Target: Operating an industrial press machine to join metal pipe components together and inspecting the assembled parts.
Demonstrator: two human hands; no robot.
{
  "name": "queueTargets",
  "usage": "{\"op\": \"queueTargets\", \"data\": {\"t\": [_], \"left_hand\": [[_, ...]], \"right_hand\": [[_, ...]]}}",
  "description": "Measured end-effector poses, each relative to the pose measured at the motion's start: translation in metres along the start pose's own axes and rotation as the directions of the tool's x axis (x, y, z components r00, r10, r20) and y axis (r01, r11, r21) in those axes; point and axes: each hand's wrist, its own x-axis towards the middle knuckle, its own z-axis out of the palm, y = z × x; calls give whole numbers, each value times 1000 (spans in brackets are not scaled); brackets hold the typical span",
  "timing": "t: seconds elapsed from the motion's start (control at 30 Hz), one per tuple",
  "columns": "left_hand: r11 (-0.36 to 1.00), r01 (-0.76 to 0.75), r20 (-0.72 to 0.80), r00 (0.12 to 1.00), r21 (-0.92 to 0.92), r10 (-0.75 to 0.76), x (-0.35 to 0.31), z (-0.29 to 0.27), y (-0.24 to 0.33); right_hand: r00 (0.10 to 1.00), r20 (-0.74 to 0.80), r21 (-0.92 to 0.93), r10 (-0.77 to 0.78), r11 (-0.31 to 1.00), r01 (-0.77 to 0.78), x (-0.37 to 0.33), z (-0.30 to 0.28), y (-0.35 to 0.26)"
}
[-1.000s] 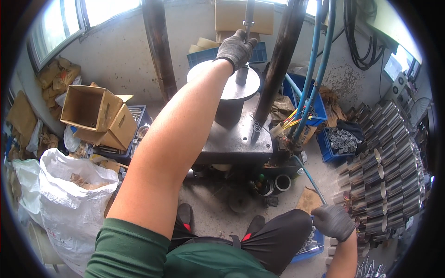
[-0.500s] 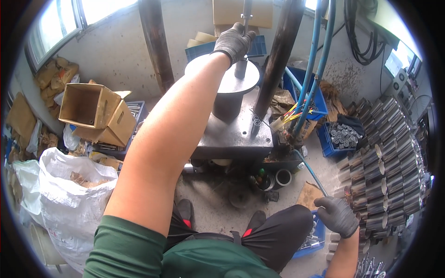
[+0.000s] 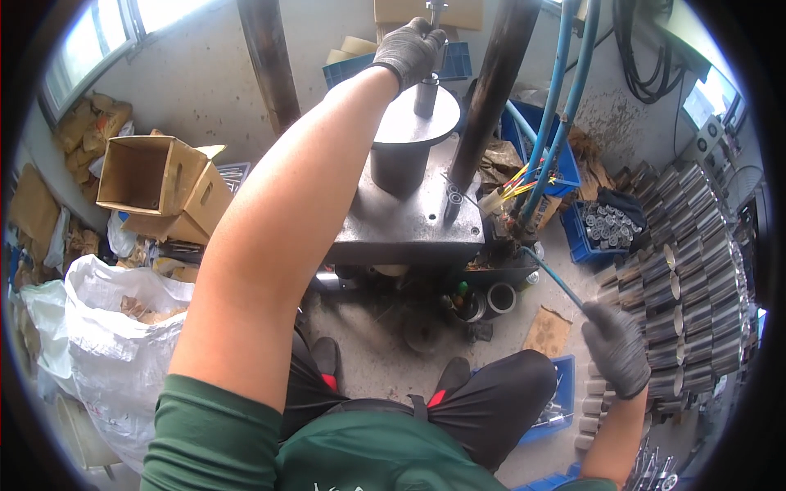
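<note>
At the frame's top centre, a metal rod [image 3: 436,11] is gripped by the left hand [image 3: 409,51] above a round plate [image 3: 403,119]; at lower right, a blue lever [image 3: 557,279] is held by the right hand [image 3: 616,350].

Right hand [image 3: 616,352] has moved higher in view, away from body, together with end of blue lever [image 3: 555,277]. Lever now lies flatter in view and looks shorter. Hand has also turned, fingers pointing more upward. One second ago it covered part of blue tray [image 3: 566,401] near right knee; now tray is clear of it. Left forearm [image 3: 278,204] now hides left edge of disc [image 3: 401,114], which showed before.
</note>
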Motion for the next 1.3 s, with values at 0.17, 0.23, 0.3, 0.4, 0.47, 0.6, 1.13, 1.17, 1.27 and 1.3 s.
{"op": "queueTargets", "data": {"t": [0.17,0.23,0.3,0.4,0.47,0.6,1.13,1.17,1.27,1.3], "left_hand": [[999,-10,-7,1000,-37,9,1,-2,1],[999,-17,-8,1000,-30,17,0,-2,1],[999,3,-6,1000,-46,-3,-1,-2,1],[998,-32,-18,999,46,33,-1,-2,3],[999,-36,-23,999,37,37,-2,-3,4],[1000,-1,-9,1000,-19,1,-7,-4,7],[1000,4,-24,1000,-19,-4,-11,-5,12],[1000,3,-20,1000,-18,-3,-11,-6,13],[999,29,7,1000,-30,-28,-12,-7,15],[999,28,8,1000,-31,-28,-13,-8,16]], "right_hand": [[727,-603,-175,-330,943,283,84,-14,7],[662,-639,-276,-391,920,277,118,-26,10],[698,-673,-94,-246,964,248,141,-33,13],[766,-623,-27,-160,983,184,153,-36,14],[752,-609,-147,-253,967,207,139,-35,12],[953,-297,-28,-55,998,48,74,-30,0],[877,479,-210,31,974,80,-31,16,-1],[885,466,-200,11,975,93,-31,15,1],[878,464,-155,116,987,-49,-31,14,3],[928,361,-84,89,995,-62,-31,14,3]]}}
